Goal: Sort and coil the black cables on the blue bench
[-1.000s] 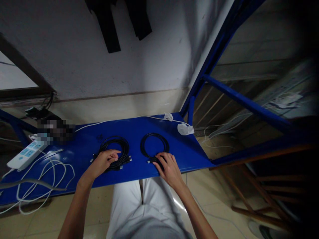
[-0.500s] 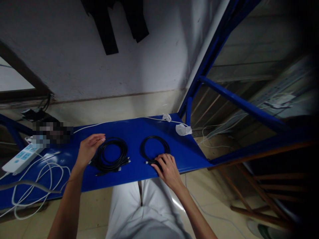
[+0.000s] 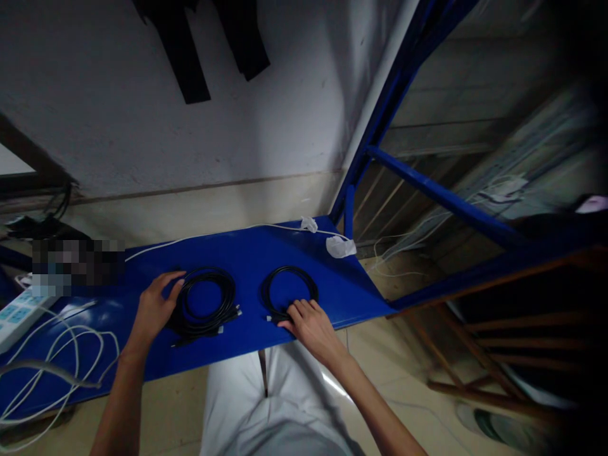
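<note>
Two coils of black cable lie side by side on the blue tabletop [image 3: 256,339]. The left coil [image 3: 228,288] is thicker, with several connector ends poking out at its lower right and lower left. My left hand [image 3: 159,304] is at its left edge, thumb and fingers apart; whether the fingertips touch the cable I cannot tell. The thinner right coil [image 3: 266,288] has a light metal plug at its lower left. My right hand [image 3: 308,326] is closed over this coil's near side, and its fingers hide part of the cable there.
A white power strip [image 3: 19,316] and a tangle of white cord [image 3: 71,342] lie on the left. Along the back runs a white cable with crumpled white wrapping [image 3: 339,247]. A blue metal frame [image 3: 441,196] rises at the right, beside a wooden chair [image 3: 475,367].
My left hand has come down to the left coil's edge. The right hand stays on the right coil, its fingers closer together. The view has shifted slightly.
</note>
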Tool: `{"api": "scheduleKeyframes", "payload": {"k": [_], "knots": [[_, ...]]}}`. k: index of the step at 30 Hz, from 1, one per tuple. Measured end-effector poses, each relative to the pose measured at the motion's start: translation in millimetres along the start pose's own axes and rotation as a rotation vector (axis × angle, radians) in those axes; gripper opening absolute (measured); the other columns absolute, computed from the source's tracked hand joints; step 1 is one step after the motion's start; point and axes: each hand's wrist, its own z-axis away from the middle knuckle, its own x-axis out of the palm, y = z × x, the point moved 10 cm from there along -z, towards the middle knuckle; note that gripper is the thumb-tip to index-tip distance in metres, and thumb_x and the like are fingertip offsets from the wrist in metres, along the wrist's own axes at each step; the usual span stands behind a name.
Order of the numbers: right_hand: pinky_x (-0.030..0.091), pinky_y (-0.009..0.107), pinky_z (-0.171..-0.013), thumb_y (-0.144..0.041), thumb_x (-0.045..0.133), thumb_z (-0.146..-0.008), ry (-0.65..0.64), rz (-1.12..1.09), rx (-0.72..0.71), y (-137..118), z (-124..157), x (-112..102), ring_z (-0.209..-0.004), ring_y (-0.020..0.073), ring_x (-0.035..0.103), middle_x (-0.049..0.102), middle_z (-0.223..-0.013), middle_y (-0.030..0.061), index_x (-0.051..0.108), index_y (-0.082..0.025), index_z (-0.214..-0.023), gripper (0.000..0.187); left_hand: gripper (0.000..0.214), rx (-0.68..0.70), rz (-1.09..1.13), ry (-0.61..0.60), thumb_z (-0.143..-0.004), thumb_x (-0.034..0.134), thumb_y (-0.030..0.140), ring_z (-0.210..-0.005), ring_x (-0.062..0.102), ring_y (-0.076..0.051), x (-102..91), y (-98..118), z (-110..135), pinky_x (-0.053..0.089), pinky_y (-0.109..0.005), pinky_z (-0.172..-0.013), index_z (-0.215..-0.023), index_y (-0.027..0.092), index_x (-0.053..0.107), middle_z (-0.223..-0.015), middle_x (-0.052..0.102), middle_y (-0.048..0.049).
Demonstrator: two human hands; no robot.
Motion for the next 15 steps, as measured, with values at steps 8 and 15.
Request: {"api": "scheduleKeyframes", "payload": {"k": [8, 15], "knots": [[0.024, 0.032, -0.056, -0.053, 0.033, -0.121, 0.028, -0.143, 0.100, 6.5, -45.4, -32.7, -0.055, 0.0198, 0.068, 0.069, -0.066, 0.0015, 0.059, -0.018, -0.107, 0.046, 0.049, -0.086, 0.088, 0.050, -0.106, 0.065, 0.059, -0.141, 0.065, -0.033, 10.1, 2.0, 73.9, 0.046, -0.056, -0.128, -0.142, 0.026, 0.070, -0.150, 0.069, -0.0112], [0.052, 0.035, -0.086, -0.048, 0.039, -0.120, 0.065, -0.358, -0.175, -92.2, -99.3, -29.5, -0.092, 0.0225, 0.072, 0.075, -0.103, 0.0088, 0.060, -0.018, -0.121, 0.036, 0.049, -0.225, 0.275, 0.161, -0.107, 0.063, 0.060, -0.141, 0.065, -0.033, 34.1, 17.5, 87.2, 0.047, -0.055, -0.126, -0.139, 0.024, 0.071, -0.148, 0.070, -0.0140]]}}
